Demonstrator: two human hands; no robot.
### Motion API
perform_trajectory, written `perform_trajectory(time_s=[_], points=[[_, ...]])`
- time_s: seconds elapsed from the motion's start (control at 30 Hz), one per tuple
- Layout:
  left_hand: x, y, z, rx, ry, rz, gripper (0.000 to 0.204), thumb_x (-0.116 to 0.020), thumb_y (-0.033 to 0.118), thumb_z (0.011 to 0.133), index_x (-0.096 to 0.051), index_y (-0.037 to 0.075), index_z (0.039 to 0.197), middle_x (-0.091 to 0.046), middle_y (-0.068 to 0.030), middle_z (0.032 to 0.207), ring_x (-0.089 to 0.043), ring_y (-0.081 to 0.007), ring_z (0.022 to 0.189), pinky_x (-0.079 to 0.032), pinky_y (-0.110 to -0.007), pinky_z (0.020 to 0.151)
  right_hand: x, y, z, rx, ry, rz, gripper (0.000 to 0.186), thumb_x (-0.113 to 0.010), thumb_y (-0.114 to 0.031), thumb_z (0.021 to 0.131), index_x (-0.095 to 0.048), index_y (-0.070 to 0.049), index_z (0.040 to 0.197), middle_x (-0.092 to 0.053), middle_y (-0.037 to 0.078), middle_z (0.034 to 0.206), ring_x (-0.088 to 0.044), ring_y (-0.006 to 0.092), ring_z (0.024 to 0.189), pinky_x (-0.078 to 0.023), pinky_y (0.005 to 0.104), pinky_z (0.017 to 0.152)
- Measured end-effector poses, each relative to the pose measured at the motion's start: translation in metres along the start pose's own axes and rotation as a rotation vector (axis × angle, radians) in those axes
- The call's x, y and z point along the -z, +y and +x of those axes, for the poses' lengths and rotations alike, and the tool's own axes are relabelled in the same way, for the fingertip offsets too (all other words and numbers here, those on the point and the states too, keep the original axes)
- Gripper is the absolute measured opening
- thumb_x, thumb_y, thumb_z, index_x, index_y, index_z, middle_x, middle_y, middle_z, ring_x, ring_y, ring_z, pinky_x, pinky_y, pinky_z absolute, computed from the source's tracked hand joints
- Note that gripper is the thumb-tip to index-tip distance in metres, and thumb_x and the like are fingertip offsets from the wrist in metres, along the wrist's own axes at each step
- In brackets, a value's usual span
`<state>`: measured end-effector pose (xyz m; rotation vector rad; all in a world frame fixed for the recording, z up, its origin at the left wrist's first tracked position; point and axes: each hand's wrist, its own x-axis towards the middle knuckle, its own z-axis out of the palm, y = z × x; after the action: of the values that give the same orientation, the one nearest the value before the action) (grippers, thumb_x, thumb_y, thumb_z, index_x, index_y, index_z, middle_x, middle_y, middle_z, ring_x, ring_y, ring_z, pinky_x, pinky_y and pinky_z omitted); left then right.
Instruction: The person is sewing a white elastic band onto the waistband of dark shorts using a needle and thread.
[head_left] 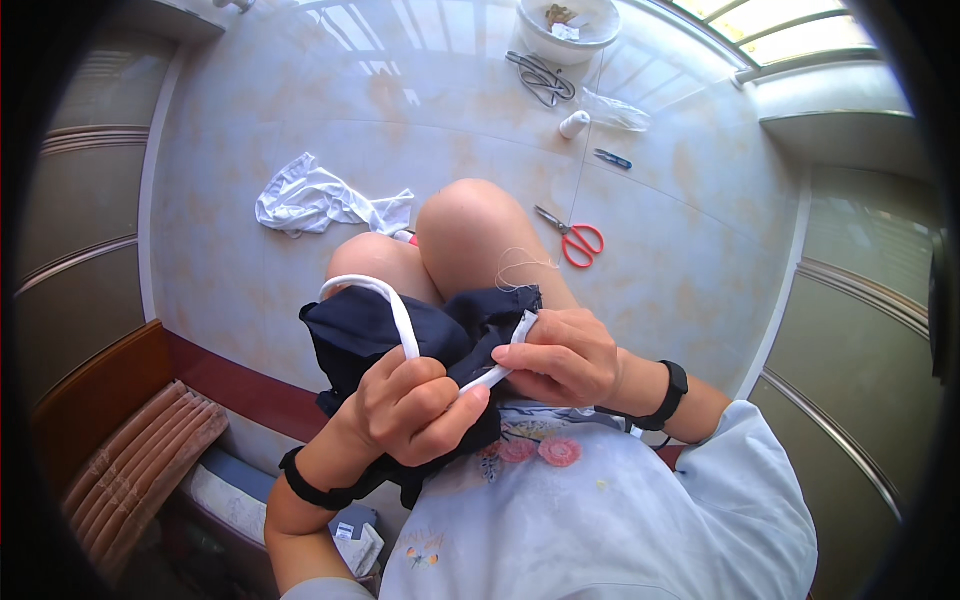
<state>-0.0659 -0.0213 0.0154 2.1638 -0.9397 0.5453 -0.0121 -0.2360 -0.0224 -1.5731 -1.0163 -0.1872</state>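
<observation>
A white fabric cord or strip (403, 318) loops up over dark navy cloth (365, 325) lying across my lap. My left hand (412, 408) is closed around the strip, pinching it between thumb and fingers. Close by on the right, my right hand (568, 358) grips the same strip near its end, thumb pressed on top. A short stretch of the strip runs between the two hands. Pale loose thread (522, 265) curls above the cloth's upper right corner, over my thigh. Whether a needle is in my fingers I cannot make out.
Red-handled scissors (580, 244) lie on the floor right of my knee. Beyond are thread snips (613, 159), a white thread spool (574, 124), a clear plastic bag (618, 110), a coiled grey cord (541, 78) and a white basin (556, 45). White cloth (315, 198) lies left.
</observation>
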Motion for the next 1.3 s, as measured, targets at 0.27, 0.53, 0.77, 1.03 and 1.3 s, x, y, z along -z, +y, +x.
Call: perform_trajectory(time_s=[0.27, 0.53, 0.77, 1.03, 1.3], points=[[0.014, 0.007, 0.003, -0.015, -0.043, 0.059, 0.035, -0.072, 0.004, 0.071, -0.064, 0.004, 0.104, -0.045, -0.0021, 0.080, -0.053, -0.0152, 0.069, -0.038, -0.026, 0.050, 0.006, -0.005, 0.008, 0.115, 0.004, -0.009, 0.029, -0.075, 0.003, 0.074, -0.068, 0.003, 0.102, -0.052, 0.003, 0.070, -0.053, 0.0153, 0.055, -0.040, 0.0273, 0.045], [0.020, 0.012, 0.005, -0.061, -0.028, 0.051, 0.029, -0.071, 0.003, 0.073, -0.064, 0.004, 0.102, -0.045, -0.0016, 0.080, -0.052, -0.0146, 0.069, -0.038, -0.026, 0.051, 0.008, -0.008, 0.007, 0.184, -0.010, 0.020, 0.031, -0.075, 0.004, 0.074, -0.067, 0.003, 0.103, -0.051, 0.003, 0.069, -0.051, 0.0149, 0.053, -0.038, 0.0272, 0.044], [0.029, 0.020, 0.012, -0.052, -0.101, 0.065, 0.033, -0.072, -0.005, 0.074, -0.058, 0.002, 0.103, -0.046, -0.0053, 0.089, -0.052, -0.0197, 0.070, -0.046, -0.032, 0.057, 0.001, -0.026, 0.010, -0.076, 0.084, 0.158, 0.025, -0.079, 0.003, 0.075, -0.064, -0.003, 0.093, -0.059, 0.006, 0.073, -0.056, 0.0179, 0.055, -0.041, 0.0292, 0.046], [0.025, 0.016, 0.017, -0.066, -0.030, 0.177, 0.022, -0.073, 0.004, 0.074, -0.064, 0.006, 0.093, -0.045, -0.0012, 0.078, -0.052, -0.0143, 0.068, -0.042, -0.026, 0.054, -0.004, -0.029, 0.005, -0.470, 0.000, 0.532, 0.018, -0.072, 0.008, 0.081, -0.068, 0.000, 0.097, -0.069, 0.012, 0.091, -0.067, 0.0238, 0.079, -0.051, 0.0303, 0.069], [0.027, 0.019, 0.019, -0.068, -0.026, 0.155, 0.023, -0.073, 0.005, 0.074, -0.064, 0.006, 0.095, -0.045, -0.0014, 0.079, -0.053, -0.0142, 0.068, -0.041, -0.025, 0.053, -0.003, -0.021, 0.001, -0.395, -0.048, 0.583, 0.023, -0.069, 0.011, 0.083, -0.069, 0.001, 0.103, -0.069, 0.014, 0.101, -0.068, 0.0267, 0.088, -0.052, 0.0324, 0.076]])
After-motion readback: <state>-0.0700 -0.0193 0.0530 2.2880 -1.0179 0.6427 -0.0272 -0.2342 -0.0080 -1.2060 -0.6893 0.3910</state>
